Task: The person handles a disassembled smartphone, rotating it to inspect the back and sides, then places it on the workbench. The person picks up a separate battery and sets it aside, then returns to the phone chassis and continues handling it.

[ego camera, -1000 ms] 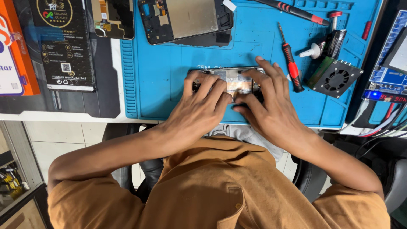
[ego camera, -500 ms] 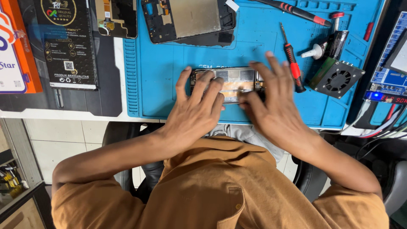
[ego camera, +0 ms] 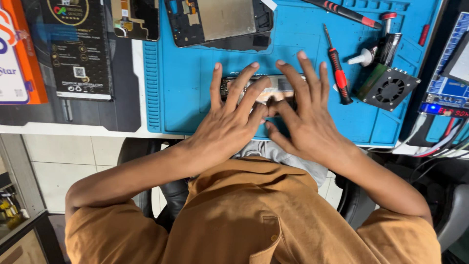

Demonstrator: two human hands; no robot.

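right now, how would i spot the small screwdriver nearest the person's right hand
Start at the blue work mat that covers the middle of the bench. Just past the right hand, near the little finger, lies the short screwdriver, beside a square black fan block. Its red and black handle points toward the person, and it is shorter than the long screwdriver along the mat's far edge.

Bright, even overhead light, soft shadows under the hands, sharp focus throughout.

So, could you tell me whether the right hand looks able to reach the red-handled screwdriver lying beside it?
Probably yes. The screwdriver lies on the blue mat just beside the right hand, whose spread fingers rest on the phone, with nothing between them.
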